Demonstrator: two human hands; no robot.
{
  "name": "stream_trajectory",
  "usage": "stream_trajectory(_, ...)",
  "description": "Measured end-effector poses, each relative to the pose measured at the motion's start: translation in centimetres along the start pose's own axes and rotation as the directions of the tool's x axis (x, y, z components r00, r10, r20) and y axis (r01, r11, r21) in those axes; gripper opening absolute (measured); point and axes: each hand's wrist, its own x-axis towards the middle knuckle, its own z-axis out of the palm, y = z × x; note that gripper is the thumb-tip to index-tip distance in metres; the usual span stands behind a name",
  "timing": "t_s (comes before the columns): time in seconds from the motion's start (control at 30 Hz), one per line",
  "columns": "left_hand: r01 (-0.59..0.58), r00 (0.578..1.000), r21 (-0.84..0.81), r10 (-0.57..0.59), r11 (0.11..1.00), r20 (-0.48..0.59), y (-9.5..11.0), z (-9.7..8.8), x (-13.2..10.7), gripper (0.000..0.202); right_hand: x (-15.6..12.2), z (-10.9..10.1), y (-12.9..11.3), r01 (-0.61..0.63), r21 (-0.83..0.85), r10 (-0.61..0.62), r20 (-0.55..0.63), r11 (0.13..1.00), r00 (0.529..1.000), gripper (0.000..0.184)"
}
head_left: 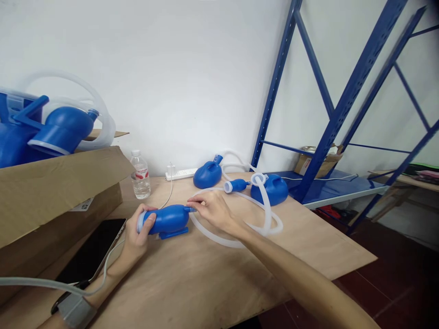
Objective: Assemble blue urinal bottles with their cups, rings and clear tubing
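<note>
My left hand is wrapped round the wide end of a blue plastic bottle-shaped container that lies on its side on the wooden table. At the container's narrow spout, my right hand pinches the end of a translucent white hose. The hose loops across the table behind my right wrist. Two more blue containers sit further back: one near the wall and one to the right with a hose and a blue connector on it.
A cardboard box at the left holds more blue containers and coiled hose. A water bottle, a white power strip and a dark tablet lie nearby. Blue metal shelving stands to the right.
</note>
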Motion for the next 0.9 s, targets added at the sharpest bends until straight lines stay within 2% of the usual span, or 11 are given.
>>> stream_trajectory(0.1, -0.087, 0.996, 0.015, 0.087, 0.996, -0.028, 0.0, 0.0, -0.4, 0.030, 0.5, 0.3, 0.9, -0.117, 0.116, 0.114, 0.029, 0.986, 0.993, 0.015)
stream_trajectory(0.17, -0.180, 0.983, 0.074, 0.183, 0.981, -0.031, -0.2, 0.0, -0.7, 0.026, 0.8, 0.2, 1.6, -0.206, 0.236, 0.186, 0.105, 0.950, 0.977, 0.014)
stream_trajectory(0.23, -0.296, 0.953, 0.118, 0.302, 0.948, -0.032, -0.6, 0.0, -0.9, 0.023, 1.1, -0.2, 2.3, -0.268, 0.342, 0.201, 0.217, 0.901, 0.955, 0.022)
stream_trajectory(0.3, -0.424, 0.901, 0.138, 0.432, 0.895, -0.030, -0.8, 0.0, -0.9, 0.023, 1.4, -0.9, 2.8, -0.332, 0.407, 0.197, 0.338, 0.851, 0.920, 0.033)
stream_trajectory(0.4, -0.615, 0.784, 0.156, 0.621, 0.773, 0.015, -0.8, -0.2, -0.7, 0.029, 1.8, -2.0, 3.5, -0.444, 0.457, 0.200, 0.488, 0.771, 0.850, 0.042)
stream_trajectory(0.5, -0.728, 0.674, 0.220, 0.736, 0.649, 0.059, -0.7, -0.3, -0.2, 0.033, 2.0, -2.3, 4.3, -0.518, 0.537, 0.211, 0.531, 0.666, 0.821, 0.043)
stream_trajectory(0.57, -0.746, 0.646, 0.258, 0.761, 0.614, 0.059, -0.8, -0.2, 0.0, 0.034, 2.0, -2.2, 4.9, -0.539, 0.571, 0.233, 0.522, 0.619, 0.821, 0.046)
stream_trajectory(0.6, -0.743, 0.648, 0.266, 0.760, 0.614, 0.053, -0.8, -0.1, 0.1, 0.035, 1.9, -2.1, 5.1, -0.542, 0.576, 0.248, 0.511, 0.612, 0.823, 0.047)
stream_trajectory(0.67, -0.719, 0.676, 0.260, 0.736, 0.644, 0.045, -0.9, 0.1, 0.2, 0.036, 1.7, -2.0, 5.4, -0.542, 0.557, 0.271, 0.496, 0.629, 0.825, 0.048)
stream_trajectory(0.8, -0.619, 0.778, 0.235, 0.625, 0.749, 0.055, -0.6, 0.5, 0.1, 0.035, 1.1, -2.2, 5.4, -0.514, 0.471, 0.257, 0.507, 0.717, 0.823, 0.044)
stream_trajectory(0.9, -0.512, 0.859, 0.189, 0.504, 0.838, 0.090, 0.0, 0.4, 0.0, 0.031, 0.6, -1.9, 5.2, -0.442, 0.427, 0.216, 0.481, 0.789, 0.850, 0.041)
